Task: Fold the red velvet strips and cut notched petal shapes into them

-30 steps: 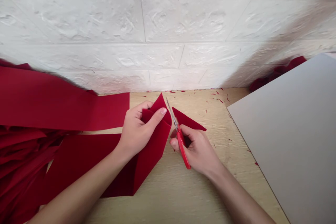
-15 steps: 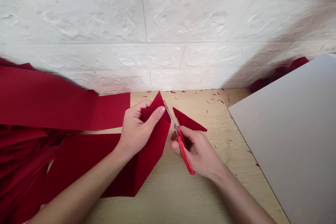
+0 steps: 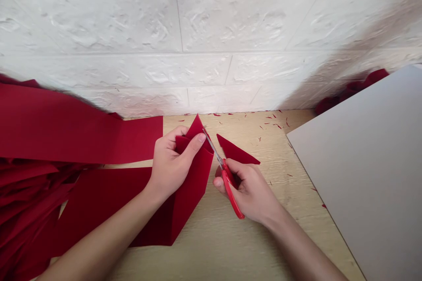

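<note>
"Grip of the left hand (image 3: 173,162), nearest the viewer: what does it show?"

"Thumb and fingers pinch a folded dark-red strip of cloth-like sheet (image 3: 194,180), which extends to the hand's left."

"And the right hand (image 3: 250,186)?"

"Curled around metal scissors with red plastic handles (image 3: 224,171), blades nearly together at the strip's edge, just beside the left thumb."

"The surroundings?"

"Left of the left hand, a heap of loose red sheets (image 3: 26,197); right of the right hand, a smooth grey panel (image 3: 362,171). Just beyond the right hand, a flat red triangular piece (image 3: 238,150) on the pale wooden tabletop (image 3: 231,246); beyond both hands, a white brick-patterned wall (image 3: 211,22)."
</note>
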Motion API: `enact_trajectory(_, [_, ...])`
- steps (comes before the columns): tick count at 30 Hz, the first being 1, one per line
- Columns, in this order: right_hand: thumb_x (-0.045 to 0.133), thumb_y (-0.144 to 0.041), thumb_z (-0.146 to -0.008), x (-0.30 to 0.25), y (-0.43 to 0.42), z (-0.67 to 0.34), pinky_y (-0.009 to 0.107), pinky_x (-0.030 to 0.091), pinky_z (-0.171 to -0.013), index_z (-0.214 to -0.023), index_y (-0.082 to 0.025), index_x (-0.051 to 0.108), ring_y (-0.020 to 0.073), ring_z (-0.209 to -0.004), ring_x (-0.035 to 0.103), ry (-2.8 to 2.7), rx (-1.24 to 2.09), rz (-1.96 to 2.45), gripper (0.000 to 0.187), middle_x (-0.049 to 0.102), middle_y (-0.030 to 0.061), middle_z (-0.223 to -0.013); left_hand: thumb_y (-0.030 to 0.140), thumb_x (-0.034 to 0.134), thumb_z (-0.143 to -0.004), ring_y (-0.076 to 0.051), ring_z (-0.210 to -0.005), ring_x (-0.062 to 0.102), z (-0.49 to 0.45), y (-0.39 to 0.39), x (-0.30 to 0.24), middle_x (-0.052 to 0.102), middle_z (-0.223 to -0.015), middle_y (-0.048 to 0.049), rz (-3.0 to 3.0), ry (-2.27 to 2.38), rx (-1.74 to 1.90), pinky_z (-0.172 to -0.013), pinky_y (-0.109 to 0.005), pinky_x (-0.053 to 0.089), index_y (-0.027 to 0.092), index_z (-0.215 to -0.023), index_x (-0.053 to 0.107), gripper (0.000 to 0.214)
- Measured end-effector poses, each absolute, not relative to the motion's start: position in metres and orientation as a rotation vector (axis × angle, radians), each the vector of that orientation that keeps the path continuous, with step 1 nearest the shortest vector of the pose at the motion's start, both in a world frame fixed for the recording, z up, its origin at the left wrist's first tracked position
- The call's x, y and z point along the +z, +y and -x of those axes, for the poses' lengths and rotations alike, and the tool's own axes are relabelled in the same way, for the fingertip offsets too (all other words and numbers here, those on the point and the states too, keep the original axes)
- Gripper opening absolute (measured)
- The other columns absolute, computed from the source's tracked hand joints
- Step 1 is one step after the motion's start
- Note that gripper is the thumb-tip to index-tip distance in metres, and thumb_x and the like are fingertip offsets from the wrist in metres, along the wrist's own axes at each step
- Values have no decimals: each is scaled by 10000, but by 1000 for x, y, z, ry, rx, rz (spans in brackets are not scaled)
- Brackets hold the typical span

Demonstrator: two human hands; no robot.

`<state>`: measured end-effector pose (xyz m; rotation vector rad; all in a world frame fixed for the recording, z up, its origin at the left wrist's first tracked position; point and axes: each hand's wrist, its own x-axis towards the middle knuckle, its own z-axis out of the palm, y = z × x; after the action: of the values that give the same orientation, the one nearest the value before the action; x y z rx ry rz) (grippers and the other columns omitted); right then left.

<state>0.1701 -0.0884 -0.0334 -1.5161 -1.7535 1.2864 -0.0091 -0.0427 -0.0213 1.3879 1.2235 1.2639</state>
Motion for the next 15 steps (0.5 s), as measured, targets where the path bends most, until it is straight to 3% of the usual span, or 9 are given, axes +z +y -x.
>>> enact_trajectory(15, [638,-511,-879,-39,-88,-164,254,296,-535,-721,-208,480,114,-601,380,-1685,1349,1411,376,465,-39,-656,419,700,-865,-123,-607,624,6,-43,-22,701,-695,-3,-1316,1225,1260,-565,-211,512,178,-798,679,251])
